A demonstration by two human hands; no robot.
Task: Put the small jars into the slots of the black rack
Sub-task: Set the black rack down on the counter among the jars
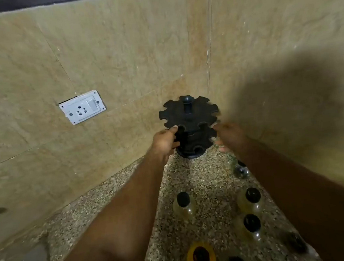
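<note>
Both hands clasping the upright black rack [188,116], left hand [165,142] and blurred right hand [230,135] at opposite flanks, small jars [250,203] behind near the right forearm.

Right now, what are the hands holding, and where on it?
Left hand grips the black rack at its lower tier's left edge. Right hand is at the right edge, too blurred to confirm a grip.

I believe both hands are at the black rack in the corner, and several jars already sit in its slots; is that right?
Not quite: the head view shows both hands at the black rack, but its slots are empty; the jars stand on the counter.
</note>
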